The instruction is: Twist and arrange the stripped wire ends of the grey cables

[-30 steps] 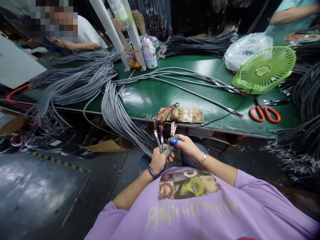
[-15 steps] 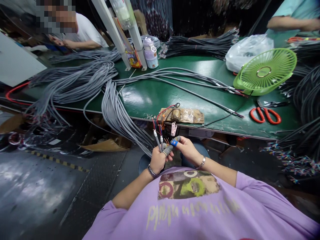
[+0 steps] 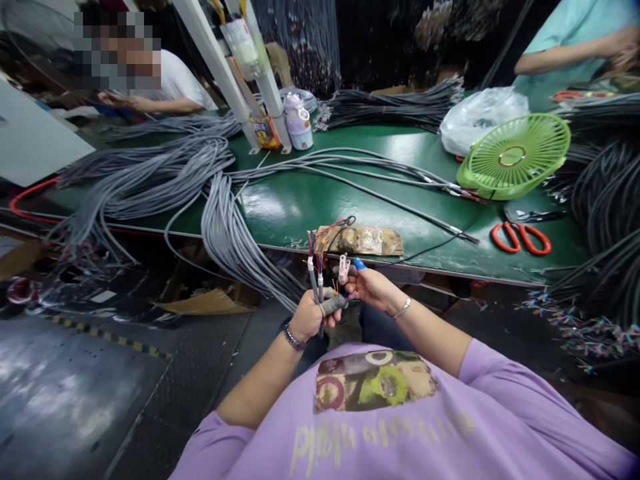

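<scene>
Several grey cables are in my left hand, which is closed around them below their stripped ends. Coloured wire ends stick up from them, and a grey wrap covers my left thumb. My right hand is just right of it, with its lower fingers curled at thin coloured wires that come from the left hand. A blue cover sits on my right thumb, which points up and away from the wires. A pink clothes peg stands right by my right fingertips at the bench edge, in front of a taped wooden block.
On the green bench lie a large grey cable bundle, red-handled scissors, a green fan, a plastic bag and a purple bottle. Black cables hang at the right. Two co-workers sit across.
My right hand has gone from a pinch against the left fingertips to slightly further right and up, its blue-covered thumb now raised. Coloured wires show between the hands. The view has tilted slightly.
</scene>
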`<state>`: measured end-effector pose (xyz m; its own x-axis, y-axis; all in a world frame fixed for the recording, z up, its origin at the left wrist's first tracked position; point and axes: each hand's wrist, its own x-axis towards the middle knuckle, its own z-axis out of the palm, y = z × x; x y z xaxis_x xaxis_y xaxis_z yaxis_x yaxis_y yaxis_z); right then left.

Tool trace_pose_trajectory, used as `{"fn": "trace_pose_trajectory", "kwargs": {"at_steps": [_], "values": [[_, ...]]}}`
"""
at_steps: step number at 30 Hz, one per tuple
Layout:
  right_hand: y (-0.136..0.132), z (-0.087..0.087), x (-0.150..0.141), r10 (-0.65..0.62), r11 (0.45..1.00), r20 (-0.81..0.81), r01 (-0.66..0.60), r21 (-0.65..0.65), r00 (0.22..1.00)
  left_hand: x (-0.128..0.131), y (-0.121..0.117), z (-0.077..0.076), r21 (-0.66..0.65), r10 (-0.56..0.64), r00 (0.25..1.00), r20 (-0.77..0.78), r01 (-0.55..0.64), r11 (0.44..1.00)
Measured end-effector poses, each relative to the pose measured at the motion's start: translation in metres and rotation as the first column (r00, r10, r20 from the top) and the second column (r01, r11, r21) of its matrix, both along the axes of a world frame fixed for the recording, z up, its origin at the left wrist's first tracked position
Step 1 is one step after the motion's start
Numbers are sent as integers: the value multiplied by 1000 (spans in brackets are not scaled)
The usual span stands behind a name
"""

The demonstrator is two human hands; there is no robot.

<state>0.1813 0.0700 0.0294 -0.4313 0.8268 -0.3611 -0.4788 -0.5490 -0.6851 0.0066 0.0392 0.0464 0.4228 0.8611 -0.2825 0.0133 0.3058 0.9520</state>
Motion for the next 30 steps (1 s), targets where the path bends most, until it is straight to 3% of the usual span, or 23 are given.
{"fn": "trace_pose_trajectory", "kwargs": {"at_steps": [3, 6, 8, 13, 16, 20, 30], "values": [[3, 2, -7, -21, 986, 73, 8, 166, 997, 1, 8, 1, -34, -79, 997, 19, 79, 996], [2, 0, -13, -260, 919, 244, 162, 358, 934, 1, 14, 1, -45, -132, 991, 33, 133, 990], [2, -2, -17, -334, 889, 263, 211, 406, 905, 1, 17, -1, -52, -146, 988, 47, 148, 988], [7, -3, -23, -167, 978, 55, 158, 137, 984, 3, 21, -8, -74, -153, 988, 33, 155, 985], [10, -2, -26, -183, 982, -42, 185, 28, 982, 5, 22, -9, -76, -149, 988, 39, 152, 986], [10, 0, -27, -221, 975, -71, 220, -23, 973, 7, 22, -9, -93, -153, 986, 72, 159, 983], [6, 4, -20, -143, 987, -73, 137, -81, 987, 6, 19, -6, -95, -136, 990, 32, 138, 986]]}}
